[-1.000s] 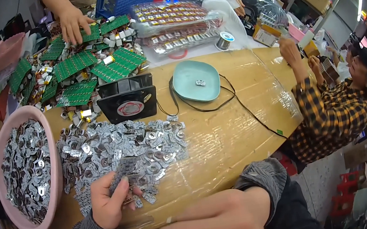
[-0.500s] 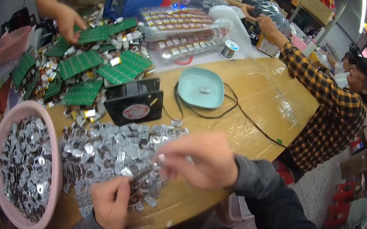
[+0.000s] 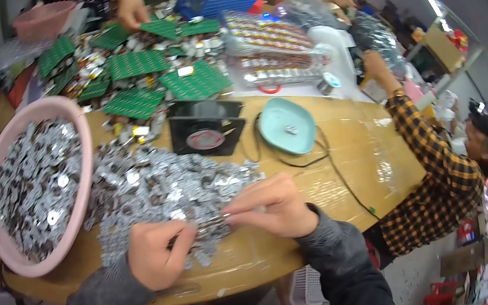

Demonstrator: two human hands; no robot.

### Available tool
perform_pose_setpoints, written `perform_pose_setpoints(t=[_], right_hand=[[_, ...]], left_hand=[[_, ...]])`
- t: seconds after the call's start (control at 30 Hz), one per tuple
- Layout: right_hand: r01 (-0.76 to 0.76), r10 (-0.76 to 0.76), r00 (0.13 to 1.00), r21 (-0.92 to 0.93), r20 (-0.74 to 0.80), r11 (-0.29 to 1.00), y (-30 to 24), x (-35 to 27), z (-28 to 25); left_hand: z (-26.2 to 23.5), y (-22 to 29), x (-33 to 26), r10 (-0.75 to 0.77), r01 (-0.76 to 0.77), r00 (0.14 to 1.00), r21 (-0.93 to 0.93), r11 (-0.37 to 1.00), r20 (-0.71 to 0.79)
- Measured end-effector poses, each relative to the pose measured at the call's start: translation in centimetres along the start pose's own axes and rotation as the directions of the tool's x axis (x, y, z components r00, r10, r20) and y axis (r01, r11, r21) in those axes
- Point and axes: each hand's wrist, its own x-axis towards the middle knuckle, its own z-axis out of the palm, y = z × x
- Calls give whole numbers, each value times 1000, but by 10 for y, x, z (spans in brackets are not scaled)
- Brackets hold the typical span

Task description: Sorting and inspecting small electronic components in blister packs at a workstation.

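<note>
A small silvery metal piece (image 3: 212, 224) is pinched between the left hand (image 3: 157, 254) and the right hand (image 3: 269, 207), both closed to a fingertip grip at its opposite ends, just above the near edge of the heap of metal pieces (image 3: 167, 190) on the wooden table (image 3: 359, 153). The piece is judged light, stiff, thin and probably slippery and sharp-edged; hold is best taken at the ends. A pink basin (image 3: 83, 178) of similar pieces stands to the left.

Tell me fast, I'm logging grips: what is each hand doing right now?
Left hand: closed, pinching one end of a small metal part.
Right hand: closed, pinching the other end of that part.
</note>
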Motion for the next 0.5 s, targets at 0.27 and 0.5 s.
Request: perform_pose_setpoints(t=[0.27,0.5], right_hand=[[136,-128,990,-174,56,975,-3,-1,-5],[160,-151,986,-129,76,979,2,-6,4]], left_hand=[[3,8,4,-12,12,1000,75,997,1],[4,11,3,-27,27,1000,54,998,2]])
